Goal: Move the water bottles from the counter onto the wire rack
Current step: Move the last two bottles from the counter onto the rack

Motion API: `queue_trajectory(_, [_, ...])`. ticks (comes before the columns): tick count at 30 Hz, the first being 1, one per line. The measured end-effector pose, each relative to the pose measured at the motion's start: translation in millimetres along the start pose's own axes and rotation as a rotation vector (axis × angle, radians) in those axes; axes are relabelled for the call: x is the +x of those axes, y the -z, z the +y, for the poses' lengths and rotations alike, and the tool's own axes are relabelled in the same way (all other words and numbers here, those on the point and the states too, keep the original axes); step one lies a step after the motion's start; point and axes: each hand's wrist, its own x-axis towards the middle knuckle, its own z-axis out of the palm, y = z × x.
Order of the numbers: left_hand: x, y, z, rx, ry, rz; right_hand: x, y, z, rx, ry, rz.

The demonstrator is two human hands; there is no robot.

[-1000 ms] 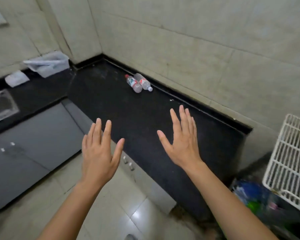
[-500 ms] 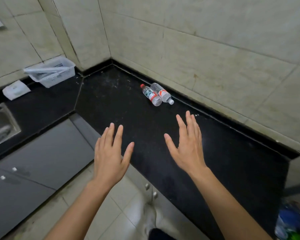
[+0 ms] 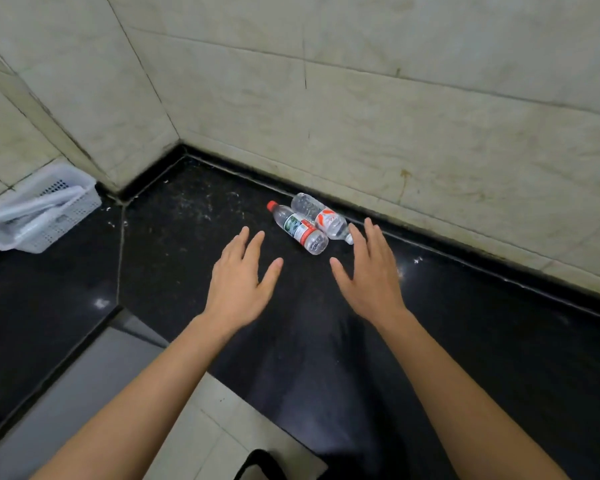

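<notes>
Two clear plastic water bottles lie side by side on the black counter (image 3: pixel 465 341), close to the tiled back wall. The nearer bottle (image 3: pixel 297 227) has a red cap and a green and red label. The farther bottle (image 3: pixel 321 215) has a white and red label, and its cap end is partly hidden behind my right hand. My left hand (image 3: pixel 238 280) hovers flat, fingers straight, just left of and below the bottles. My right hand (image 3: pixel 369 275) hovers flat on their right, fingertips next to the farther bottle's neck. Neither hand holds anything. No wire rack is in view.
A white perforated plastic basket (image 3: pixel 45 216) with white items in it stands on the counter at the far left by the wall corner. Grey cabinet fronts (image 3: pixel 84 393) and a pale tiled floor (image 3: pixel 229 441) lie below the counter edge.
The view has moved in toward the bottles and the wall. Both open hands have reached forward and now flank the bottles. The rack seen at the right a second ago has left the view.
</notes>
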Motion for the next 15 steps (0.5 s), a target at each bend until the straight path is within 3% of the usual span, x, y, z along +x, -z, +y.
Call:
queue_trajectory(7, [123.4, -66.3, -43.6, 0.019, -0.128, -0.290, 52.6, -59.1, 23.6, -0.075, -0.243, -0.136])
queue_trajectory(15, [210.5, -166.2, -53.5, 0.034, -0.443, -0.450, 72.3, -124.8, 35.4, -0.068, -0.563, -0.202])
